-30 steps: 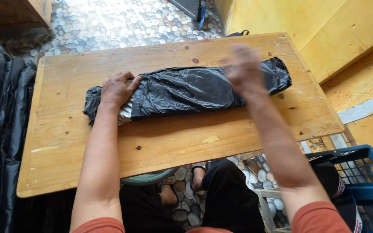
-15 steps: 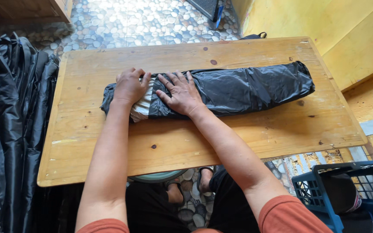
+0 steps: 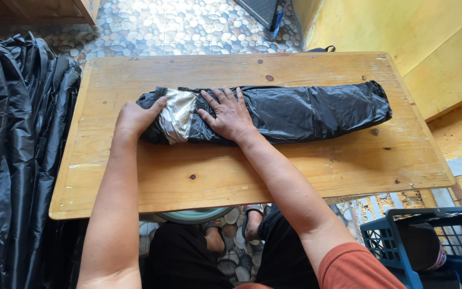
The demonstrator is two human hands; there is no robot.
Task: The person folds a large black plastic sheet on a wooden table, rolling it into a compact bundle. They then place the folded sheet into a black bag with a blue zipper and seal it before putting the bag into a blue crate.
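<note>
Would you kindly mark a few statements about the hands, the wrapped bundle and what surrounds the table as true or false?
1. Both hands rest on the black plastic bundle. True: left hand, right hand.
2. The bundle lies on a glass table. False: the wooden table.
3. A pale band shows between the hands. True.
4. The blue crate sits on the table. False: it is below, at the table's right corner.
5. Black plastic sheets hang left of the table. True.

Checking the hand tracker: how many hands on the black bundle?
2. Left hand grips the black bundle at its left end beside the silver tape band; right hand lies flat just right of the band.
</note>
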